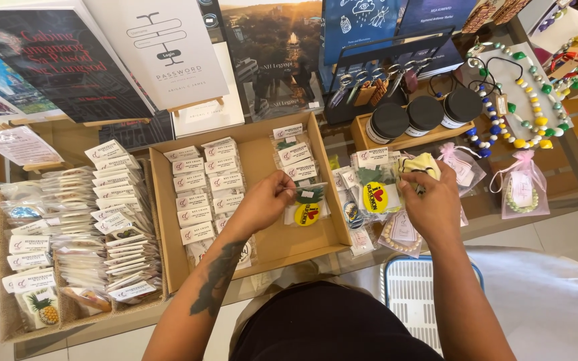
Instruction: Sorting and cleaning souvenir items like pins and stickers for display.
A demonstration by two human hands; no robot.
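- While the head camera looks straight down, the left hand [265, 200] reaches into a shallow cardboard tray [262, 241] on the table [570, 180], its fingers pinched on the top of a small clear packet [308, 202] with a green shape and a round yellow badge inside.
- That packet lies at the tray's right side, near its right wall, below a short column of similar carded packets [294, 157].
- The right hand [429, 204] is just right of the tray, fingers curled around a bunch of clear packets [377, 187]; the front one shows a round yellow badge with a red heart.
- A pale yellow item [421, 164] shows just above that hand's knuckles; I cannot tell whether the hand holds it.
- In the tray's left half, two columns of white-carded key chain packets [202, 190] lie overlapping.
- Left of the tray, a burlap-lined basket [8, 321] holds rows of more carded packets, one with a pineapple [41, 309] at the front.
- Behind the right hand, three black-lidded jars [425, 112] stand in a wooden holder.
- Further right, bead necklaces [533, 107] lie on a white card, and pink organza pouches [522, 184] sit in front of them.
- Books [168, 47] stand on small easels along the back of the table.
- A white slatted stool [413, 294] shows below the table edge, beside the right forearm.
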